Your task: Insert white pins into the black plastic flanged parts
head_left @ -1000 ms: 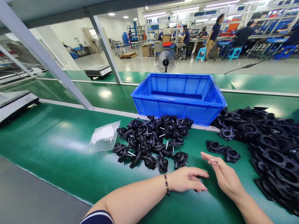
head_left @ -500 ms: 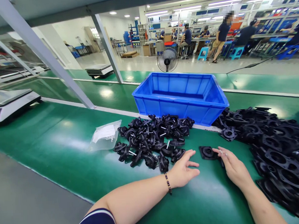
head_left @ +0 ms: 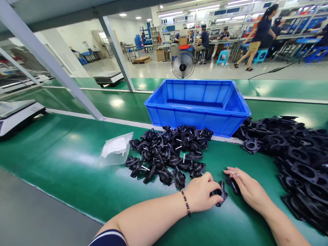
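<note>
My left hand point(head_left: 203, 193) is closed on a black plastic housing point(head_left: 221, 193) with a round opening and a flange, low over the green tabletop. Just to its right, my right hand point(head_left: 250, 190) has its fingers curled around another black plastic part point(head_left: 232, 184), mostly hidden by the hand. A thin white pin shows at the right fingers. Beyond my left hand lies a heap of black housings point(head_left: 160, 155), several with white pins sticking out.
A blue bin point(head_left: 197, 110) stands behind the heap. On the right spreads a large pile of black flanged parts point(head_left: 304, 164). A clear bag of white pins point(head_left: 116, 150) lies left of the heap. Scales point(head_left: 14, 117) and a slanted post point(head_left: 49, 62) are farther left.
My left hand has gone from open to closed on a black housing. My right hand has come slightly lower, its part now tilted up. A person behind walks in a different spot.
</note>
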A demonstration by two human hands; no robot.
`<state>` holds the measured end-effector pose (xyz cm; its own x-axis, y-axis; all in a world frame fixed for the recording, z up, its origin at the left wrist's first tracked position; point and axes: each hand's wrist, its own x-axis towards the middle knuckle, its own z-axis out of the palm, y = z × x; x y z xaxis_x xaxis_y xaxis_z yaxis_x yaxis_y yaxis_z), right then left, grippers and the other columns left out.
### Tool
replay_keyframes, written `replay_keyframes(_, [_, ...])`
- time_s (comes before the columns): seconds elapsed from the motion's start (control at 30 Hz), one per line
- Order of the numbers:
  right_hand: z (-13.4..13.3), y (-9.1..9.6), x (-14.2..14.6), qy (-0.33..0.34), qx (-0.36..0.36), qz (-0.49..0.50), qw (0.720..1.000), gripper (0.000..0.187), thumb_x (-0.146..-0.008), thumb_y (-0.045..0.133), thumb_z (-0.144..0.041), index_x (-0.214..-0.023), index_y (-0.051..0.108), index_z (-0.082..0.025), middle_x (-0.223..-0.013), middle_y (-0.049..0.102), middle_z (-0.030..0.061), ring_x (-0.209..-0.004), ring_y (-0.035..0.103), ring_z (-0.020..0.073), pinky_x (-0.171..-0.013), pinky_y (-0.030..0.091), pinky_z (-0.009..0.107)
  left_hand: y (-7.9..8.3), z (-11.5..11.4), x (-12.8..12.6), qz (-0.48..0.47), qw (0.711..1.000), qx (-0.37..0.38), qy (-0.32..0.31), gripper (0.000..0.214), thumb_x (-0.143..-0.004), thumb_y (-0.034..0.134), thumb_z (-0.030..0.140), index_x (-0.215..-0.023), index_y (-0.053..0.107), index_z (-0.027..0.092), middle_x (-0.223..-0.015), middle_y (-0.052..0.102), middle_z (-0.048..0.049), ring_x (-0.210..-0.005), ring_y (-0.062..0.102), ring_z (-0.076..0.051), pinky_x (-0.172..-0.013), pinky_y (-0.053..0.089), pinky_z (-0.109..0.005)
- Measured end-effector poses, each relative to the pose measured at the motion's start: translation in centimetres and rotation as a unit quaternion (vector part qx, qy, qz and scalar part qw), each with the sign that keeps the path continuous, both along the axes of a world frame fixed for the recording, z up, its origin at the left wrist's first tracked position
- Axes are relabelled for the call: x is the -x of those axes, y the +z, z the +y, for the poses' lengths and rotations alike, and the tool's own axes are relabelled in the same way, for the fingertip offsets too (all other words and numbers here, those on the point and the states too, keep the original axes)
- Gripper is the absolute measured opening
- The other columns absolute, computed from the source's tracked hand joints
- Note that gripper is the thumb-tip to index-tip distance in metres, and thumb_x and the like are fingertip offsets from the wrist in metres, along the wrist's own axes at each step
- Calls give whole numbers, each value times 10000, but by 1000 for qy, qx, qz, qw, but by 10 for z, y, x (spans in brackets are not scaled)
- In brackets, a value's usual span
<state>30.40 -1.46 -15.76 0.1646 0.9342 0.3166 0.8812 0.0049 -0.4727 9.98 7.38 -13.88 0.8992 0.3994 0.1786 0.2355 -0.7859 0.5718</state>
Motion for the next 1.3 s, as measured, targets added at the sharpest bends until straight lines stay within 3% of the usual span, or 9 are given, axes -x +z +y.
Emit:
replay_keyframes(0.1, [-1,0,-7,-44,-68,-64,995,360,-887,288,-376,-976,584,-192,-1056,602,23,-1109,506,183,-1014,344,443,0,-2,0,11,1000,0,-15,324,-764,574,427,-977,624,189,-896,530,-58,-721,511,-151,-647,392,-248])
replay_keyframes(0.17, [-3,5,-7,-114,-96,-54,987,379,-881,275,-386,-921,587,-173,-1012,610,46,-1041,544,188,-958,403,396,-1,-2,0,-17,999,47,-17,259,-767,583,369,-917,620,161,-845,539,-55,-729,505,-146,-657,387,-244])
replay_keyframes(0.27, [-9,16,-3,-188,-84,33,978,409,-857,305,-455,-888,581,-154,-834,620,67,-721,602,137,-680,496,237,-3,0,-4,-75,967,244,20,203,-737,603,316,-804,570,127,-699,504,-24,-625,478,-104,-596,385,-224])
replay_keyframes(0.4, [-16,30,8,-128,-14,101,987,427,-823,368,-508,-957,592,-171,-888,626,50,-760,600,130,-594,465,176,-8,3,-10,-103,812,574,10,456,-647,638,495,-841,448,128,-534,480,14,-432,455,-89,-440,378,-214])
replay_keyframes(0.5, [-20,39,17,-72,42,126,988,420,-831,357,-512,-943,567,-166,-809,609,38,-731,578,120,-564,438,168,-6,4,-11,-128,709,693,-24,606,-521,714,557,-828,429,119,-548,526,-8,-442,500,-96,-431,407,-204])
replay_keyframes(0.57, [-23,43,22,-53,76,117,989,416,-838,336,-518,-883,542,-160,-676,552,20,-616,526,99,-525,408,167,-3,4,-11,-139,672,727,-22,604,-497,747,527,-805,443,106,-578,541,-21,-458,516,-89,-434,415,-188])
replay_keyframes(0.9, [-23,45,40,34,147,112,982,420,-882,264,-480,-814,521,-154,-547,389,-16,-478,345,61,-470,289,171,-4,4,-12,-154,686,711,8,550,-537,743,458,-849,454,109,-543,519,10,-434,488,-79,-436,385,-185])
replay_keyframes(1.1, [-24,44,40,37,129,112,985,422,-883,270,-479,-782,516,-152,-524,354,-18,-467,309,61,-456,249,178,-5,5,-14,-160,694,702,6,520,-561,724,443,-850,442,117,-554,518,17,-427,482,-76,-438,373,-191])
replay_keyframes(1.3, [-24,44,38,31,182,105,977,461,-889,217,-504,-807,498,-148,-557,358,-13,-500,327,65,-499,275,180,-9,6,-14,-164,707,688,3,537,-569,717,455,-867,427,115,-579,518,19,-432,489,-78,-435,379,-196])
